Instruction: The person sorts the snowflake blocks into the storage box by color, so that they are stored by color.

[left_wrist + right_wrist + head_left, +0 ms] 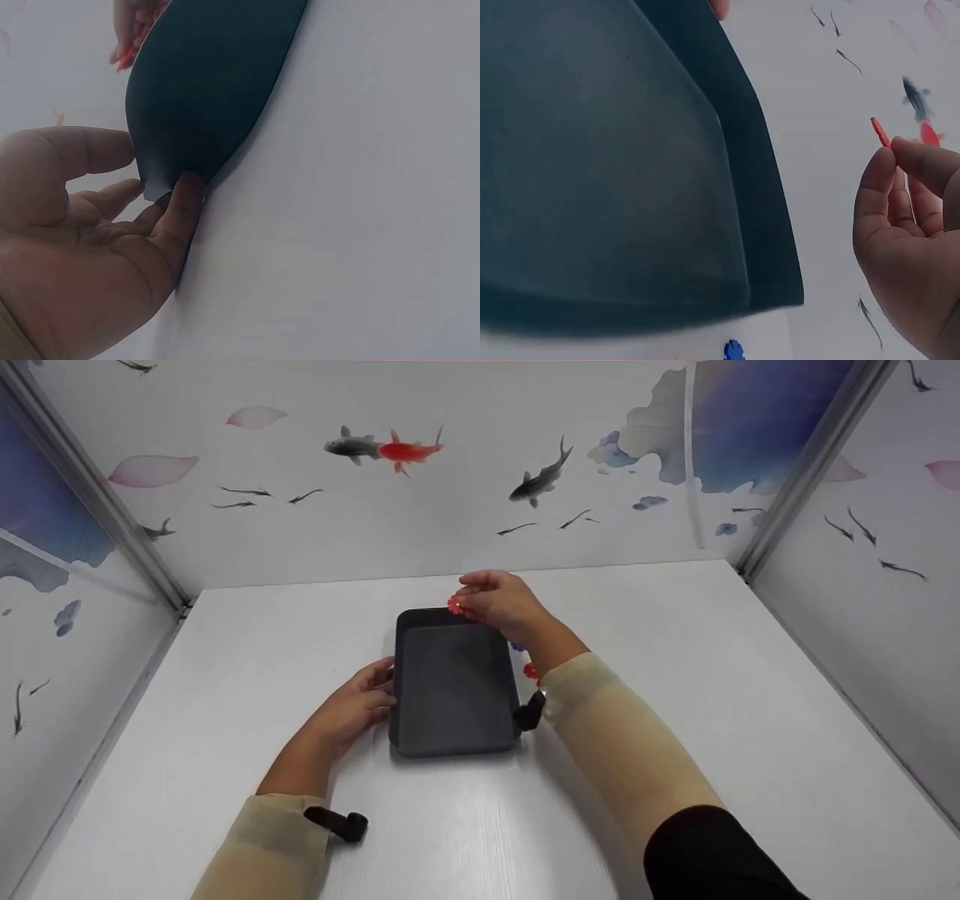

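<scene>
A dark grey rectangular tray (pixel 457 690) lies on the white table. At its left side, my left hand (pixel 352 709) touches the outer wall and rim with its fingertips, the fingers loosely bent; the left wrist view shows this contact close up. My right hand (pixel 499 604) is over the tray's far right corner and pinches a small red snowflake disc (pixel 454 604) with a notched edge. The right wrist view shows the disc (pixel 880 132) edge-on between thumb and fingertip. No pieces show on the visible part of the tray floor.
To the right of the tray, partly hidden by my right wrist, lie another red disc (pixel 531 670) and a blue disc (pixel 517 646). Printed wall panels (pixel 450 525) with fish pictures stand behind the table and on both sides. A black wrist strap (pixel 530 712) overlaps the tray's right edge.
</scene>
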`<state>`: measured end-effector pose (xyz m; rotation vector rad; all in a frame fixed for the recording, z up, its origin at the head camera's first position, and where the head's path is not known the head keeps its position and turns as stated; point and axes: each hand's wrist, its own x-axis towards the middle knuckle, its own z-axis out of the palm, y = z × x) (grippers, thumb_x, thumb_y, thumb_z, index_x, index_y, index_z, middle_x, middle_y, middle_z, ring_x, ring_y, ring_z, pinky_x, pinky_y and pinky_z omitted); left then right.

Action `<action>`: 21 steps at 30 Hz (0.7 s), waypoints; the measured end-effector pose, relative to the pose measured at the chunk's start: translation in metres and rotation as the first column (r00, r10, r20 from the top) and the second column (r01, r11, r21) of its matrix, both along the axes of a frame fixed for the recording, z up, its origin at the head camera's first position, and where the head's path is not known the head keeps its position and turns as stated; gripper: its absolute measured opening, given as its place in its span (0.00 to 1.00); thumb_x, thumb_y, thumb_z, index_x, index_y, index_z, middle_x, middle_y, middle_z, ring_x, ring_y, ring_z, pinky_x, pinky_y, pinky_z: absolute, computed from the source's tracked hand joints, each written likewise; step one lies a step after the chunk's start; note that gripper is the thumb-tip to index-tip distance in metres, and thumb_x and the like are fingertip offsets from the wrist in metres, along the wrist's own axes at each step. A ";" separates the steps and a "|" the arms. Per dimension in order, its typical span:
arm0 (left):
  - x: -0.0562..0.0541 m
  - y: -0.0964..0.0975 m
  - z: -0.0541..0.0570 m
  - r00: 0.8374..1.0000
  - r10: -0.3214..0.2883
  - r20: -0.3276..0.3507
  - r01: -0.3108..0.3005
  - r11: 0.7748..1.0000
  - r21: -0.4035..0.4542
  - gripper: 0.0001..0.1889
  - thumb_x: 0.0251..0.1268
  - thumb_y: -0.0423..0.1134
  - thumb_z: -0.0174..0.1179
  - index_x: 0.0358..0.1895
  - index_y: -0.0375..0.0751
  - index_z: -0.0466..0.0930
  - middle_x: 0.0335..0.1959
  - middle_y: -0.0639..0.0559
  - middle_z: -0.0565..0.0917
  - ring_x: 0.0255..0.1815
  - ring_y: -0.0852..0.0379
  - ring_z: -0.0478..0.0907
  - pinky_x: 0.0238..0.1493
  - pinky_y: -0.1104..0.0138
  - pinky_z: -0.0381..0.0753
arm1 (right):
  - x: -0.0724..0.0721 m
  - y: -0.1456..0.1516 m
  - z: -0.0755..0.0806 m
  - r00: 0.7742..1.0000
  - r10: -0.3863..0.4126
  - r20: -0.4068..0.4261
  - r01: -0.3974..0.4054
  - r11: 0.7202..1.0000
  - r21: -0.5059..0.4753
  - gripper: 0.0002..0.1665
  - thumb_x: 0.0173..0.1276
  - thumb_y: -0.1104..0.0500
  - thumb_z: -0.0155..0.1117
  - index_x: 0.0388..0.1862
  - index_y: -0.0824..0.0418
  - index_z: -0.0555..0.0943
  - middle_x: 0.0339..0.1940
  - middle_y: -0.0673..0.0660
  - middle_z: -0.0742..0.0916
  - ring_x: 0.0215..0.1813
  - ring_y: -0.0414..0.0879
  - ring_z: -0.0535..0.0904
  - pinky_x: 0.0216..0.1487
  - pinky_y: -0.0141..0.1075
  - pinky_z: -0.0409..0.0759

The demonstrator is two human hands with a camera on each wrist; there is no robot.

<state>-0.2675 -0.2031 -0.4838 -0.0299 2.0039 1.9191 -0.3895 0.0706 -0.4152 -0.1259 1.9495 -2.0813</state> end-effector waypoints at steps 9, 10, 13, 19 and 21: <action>0.003 -0.001 -0.002 1.000 -0.001 0.003 0.001 1.000 -0.002 0.41 0.72 0.27 0.51 0.87 0.49 0.54 0.88 0.47 0.59 0.86 0.47 0.61 0.76 0.56 0.71 | -0.014 -0.030 -0.022 0.999 -0.011 0.036 0.012 1.000 -0.023 0.18 0.72 0.68 0.71 0.59 0.60 0.85 0.50 0.58 0.90 0.47 0.47 0.88 0.52 0.36 0.89; 0.004 -0.001 -0.003 1.000 0.001 0.006 -0.001 1.000 -0.004 0.41 0.72 0.27 0.51 0.87 0.50 0.54 0.88 0.47 0.58 0.86 0.48 0.61 0.76 0.56 0.71 | -0.015 -0.033 -0.025 0.999 -0.011 0.039 0.012 1.000 -0.017 0.18 0.72 0.67 0.71 0.59 0.59 0.85 0.51 0.58 0.90 0.47 0.47 0.88 0.53 0.36 0.89; 0.005 -0.001 -0.003 1.000 0.012 0.017 -0.012 1.000 -0.002 0.41 0.71 0.27 0.52 0.87 0.51 0.55 0.87 0.48 0.59 0.85 0.48 0.62 0.75 0.57 0.71 | -0.015 -0.041 -0.033 0.999 -0.009 0.042 0.008 1.000 0.011 0.18 0.73 0.67 0.70 0.61 0.60 0.85 0.53 0.58 0.90 0.49 0.47 0.88 0.57 0.39 0.89; 0.002 0.000 0.000 1.000 -0.011 0.011 0.011 1.000 -0.029 0.41 0.73 0.29 0.51 0.88 0.52 0.54 0.88 0.48 0.57 0.86 0.48 0.60 0.77 0.56 0.70 | -0.016 -0.052 -0.044 0.998 -0.023 0.062 0.019 0.997 0.072 0.23 0.73 0.67 0.70 0.66 0.65 0.83 0.55 0.59 0.90 0.49 0.46 0.89 0.59 0.40 0.89; 0.002 -0.001 0.002 1.000 -0.019 0.008 0.020 0.999 -0.035 0.40 0.74 0.29 0.51 0.88 0.52 0.53 0.89 0.48 0.56 0.86 0.48 0.60 0.78 0.55 0.70 | -0.016 -0.055 -0.045 0.997 -0.036 0.062 0.030 0.995 0.093 0.21 0.72 0.67 0.72 0.63 0.64 0.84 0.54 0.58 0.90 0.48 0.47 0.89 0.57 0.40 0.90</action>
